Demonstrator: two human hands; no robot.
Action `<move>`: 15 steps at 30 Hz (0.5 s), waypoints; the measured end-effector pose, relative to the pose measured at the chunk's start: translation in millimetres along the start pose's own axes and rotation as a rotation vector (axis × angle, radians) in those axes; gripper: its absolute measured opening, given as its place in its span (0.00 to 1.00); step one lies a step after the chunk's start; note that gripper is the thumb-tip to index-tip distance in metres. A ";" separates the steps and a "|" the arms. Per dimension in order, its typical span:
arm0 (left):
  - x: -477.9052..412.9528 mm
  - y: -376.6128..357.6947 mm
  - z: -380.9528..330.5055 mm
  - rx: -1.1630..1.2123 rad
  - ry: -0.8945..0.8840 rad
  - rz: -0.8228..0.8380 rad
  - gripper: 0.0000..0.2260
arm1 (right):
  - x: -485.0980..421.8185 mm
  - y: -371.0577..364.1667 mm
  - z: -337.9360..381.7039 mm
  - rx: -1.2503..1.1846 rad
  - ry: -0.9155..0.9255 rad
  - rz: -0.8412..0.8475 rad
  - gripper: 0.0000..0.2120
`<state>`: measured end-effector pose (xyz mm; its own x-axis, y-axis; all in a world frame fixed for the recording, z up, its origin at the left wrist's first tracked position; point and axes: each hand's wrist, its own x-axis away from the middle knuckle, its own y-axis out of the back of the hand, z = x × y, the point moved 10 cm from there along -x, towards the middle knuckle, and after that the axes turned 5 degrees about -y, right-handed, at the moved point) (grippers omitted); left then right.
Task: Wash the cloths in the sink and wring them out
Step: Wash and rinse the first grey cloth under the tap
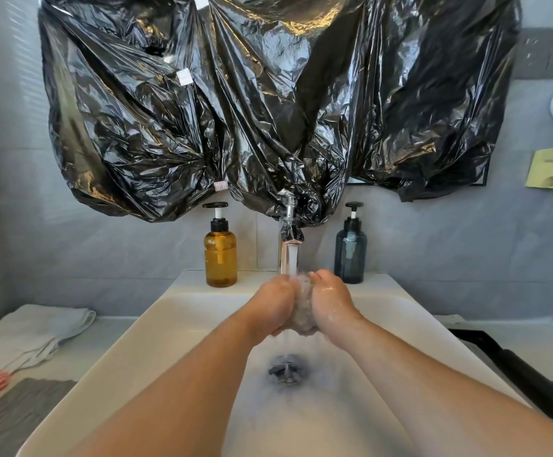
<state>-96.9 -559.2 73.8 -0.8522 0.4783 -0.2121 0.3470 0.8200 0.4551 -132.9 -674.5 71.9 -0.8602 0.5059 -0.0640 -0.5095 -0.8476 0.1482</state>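
Grey cloth (302, 308) bunched between both hands' fingers (318, 278)

Both arms are bare. The left forearm (182, 384) and right forearm (417, 374) reach from the near edge and converge toward the far middle. The left hand (276, 305) and right hand (331, 303) sit close together, wet, fingers curled around a wet cloth (302, 310) squeezed between them.

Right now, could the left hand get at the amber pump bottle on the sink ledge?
Probably yes. The amber pump bottle stands beyond the left hand, left of the faucet, with nothing between them. But it grips the cloth, so it must let go first.
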 end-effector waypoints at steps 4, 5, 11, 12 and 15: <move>5.0 -0.9 14.1 0.295 0.166 0.045 0.16 | 1.1 2.5 9.5 -0.031 0.031 0.006 0.08; 3.6 1.5 17.1 0.351 0.180 0.030 0.15 | 3.0 2.5 10.1 -0.058 0.014 0.002 0.09; 5.5 20.8 14.4 0.692 0.119 -0.239 0.08 | 24.8 -26.2 -4.2 -0.113 -0.177 0.223 0.14; 6.7 19.9 15.9 0.737 0.146 -0.249 0.11 | 24.7 -34.2 -6.1 -0.064 -0.148 0.247 0.17; 3.3 16.3 15.7 0.653 0.145 -0.212 0.18 | 22.5 -44.9 -1.9 0.047 -0.020 0.177 0.20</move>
<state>-88.0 -539.3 66.9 -0.9554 0.2776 -0.1007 0.2930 0.9337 -0.2061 -129.4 -625.4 61.9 -0.9357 0.3525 -0.0130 -0.3478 -0.9156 0.2018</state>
